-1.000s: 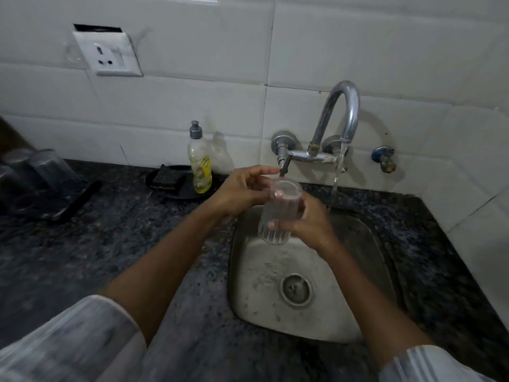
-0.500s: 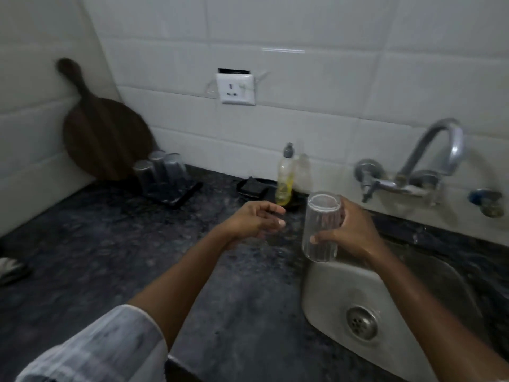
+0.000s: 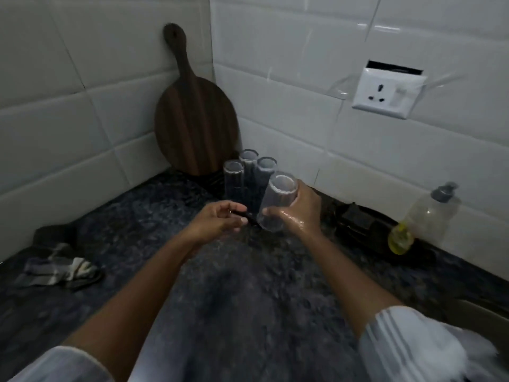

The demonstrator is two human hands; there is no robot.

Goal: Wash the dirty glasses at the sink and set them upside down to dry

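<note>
Glass (image 3: pixel 276 206) held over the worktop (image 3: pixel 234 285), beside three upturned glasses (image 3: pixel 249 175).
It is gripped round its side by the wet right hand (image 3: pixel 298 213), base uppermost, presumably so it can drain once set down; the left hand (image 3: pixel 217 223) is kept loosely curled and empty just beside it, seemingly ready to steady.

The glass (image 3: pixel 276 205) is looking clear and smooth, and the right hand (image 3: pixel 300 213) is glistening wet. Glossy white tiles (image 3: pixel 275 86) are catching the light. The dark speckled stone desk (image 3: pixel 248 285) is showing a dull sheen. The wooden board (image 3: pixel 192 125) is appearing matt and streaked; the cloth (image 3: pixel 59 267) is lying crumpled.
</note>
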